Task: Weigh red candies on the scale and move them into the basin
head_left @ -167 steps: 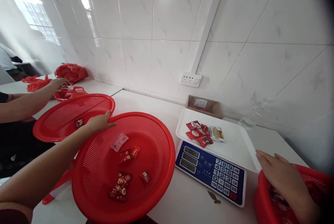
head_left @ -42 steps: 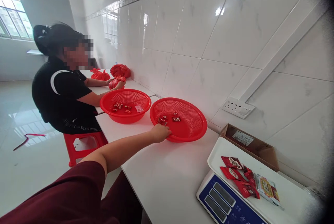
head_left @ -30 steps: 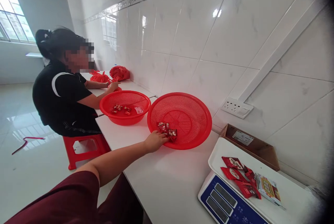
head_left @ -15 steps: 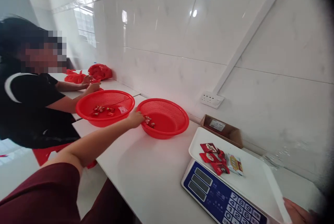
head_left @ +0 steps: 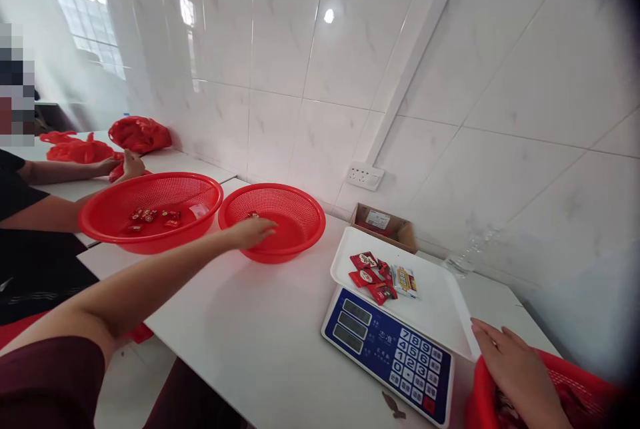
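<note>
My left hand (head_left: 253, 232) reaches over the near rim of the middle red plastic basket (head_left: 305, 216), fingers stretched out and nothing seen in them. A few wrapped sweets (head_left: 253, 214) lie just behind that hand, partly hidden by it. My right hand (head_left: 520, 369) lies flat over another red basket (head_left: 483, 392) at the lower right, its fingertips close to the corner of the scale's white tray (head_left: 440, 289). Dark red packets show under it. On the tray rest several red sweet packets (head_left: 365, 278) and a white-and-yellow packet (head_left: 404, 281).
The blue-panelled digital scale (head_left: 387, 356) stands on the white table (head_left: 240, 329). Behind it are a cardboard box (head_left: 407, 239) and clear plastic (head_left: 467, 256). A red basket with sweets (head_left: 150, 242) stands left, beside a co-worker's hands (head_left: 131, 166) and red bags (head_left: 140, 134).
My view has swung right. My left hand has moved from the left rim of the middle basket to over its inside. My right hand has come further into view, over the right basket.
</note>
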Demonstrator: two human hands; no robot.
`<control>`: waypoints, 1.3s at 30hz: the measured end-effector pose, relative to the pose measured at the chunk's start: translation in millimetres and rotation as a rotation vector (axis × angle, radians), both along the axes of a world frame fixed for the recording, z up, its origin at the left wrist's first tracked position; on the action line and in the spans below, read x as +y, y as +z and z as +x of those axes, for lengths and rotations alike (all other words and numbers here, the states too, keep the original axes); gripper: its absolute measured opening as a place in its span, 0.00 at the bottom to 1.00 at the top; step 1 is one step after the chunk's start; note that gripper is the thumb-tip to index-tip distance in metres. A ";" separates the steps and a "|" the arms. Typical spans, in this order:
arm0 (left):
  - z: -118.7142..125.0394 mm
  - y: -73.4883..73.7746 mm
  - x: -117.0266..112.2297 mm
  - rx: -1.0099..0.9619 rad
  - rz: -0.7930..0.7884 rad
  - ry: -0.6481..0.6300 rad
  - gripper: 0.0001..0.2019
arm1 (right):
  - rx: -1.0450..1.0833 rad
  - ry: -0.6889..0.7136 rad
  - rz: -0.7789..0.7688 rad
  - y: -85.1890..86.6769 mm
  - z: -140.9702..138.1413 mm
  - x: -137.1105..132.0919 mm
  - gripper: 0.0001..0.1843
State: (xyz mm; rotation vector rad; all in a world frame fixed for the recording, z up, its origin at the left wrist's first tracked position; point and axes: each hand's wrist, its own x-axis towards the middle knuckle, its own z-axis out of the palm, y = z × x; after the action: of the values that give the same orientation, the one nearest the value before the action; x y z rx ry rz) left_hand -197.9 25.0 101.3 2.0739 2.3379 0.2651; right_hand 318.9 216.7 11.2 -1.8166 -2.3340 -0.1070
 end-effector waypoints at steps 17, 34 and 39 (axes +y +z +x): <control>194.3 -14.4 81.3 -0.207 0.035 -0.297 0.16 | -0.004 -0.039 -0.085 24.2 -18.0 -22.2 0.34; 223.2 -11.2 55.8 -1.557 0.177 -0.335 0.15 | 0.645 0.223 0.052 77.3 -79.2 -66.1 0.31; 226.8 -2.6 37.9 -1.751 0.156 -0.390 0.22 | 0.933 0.403 -0.379 98.3 -130.2 -102.9 0.32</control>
State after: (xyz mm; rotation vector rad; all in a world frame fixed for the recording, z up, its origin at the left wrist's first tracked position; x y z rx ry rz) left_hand 28.9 62.9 98.7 1.1248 0.8162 1.4428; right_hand 188.7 113.8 109.4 -1.0631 -1.9839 1.0485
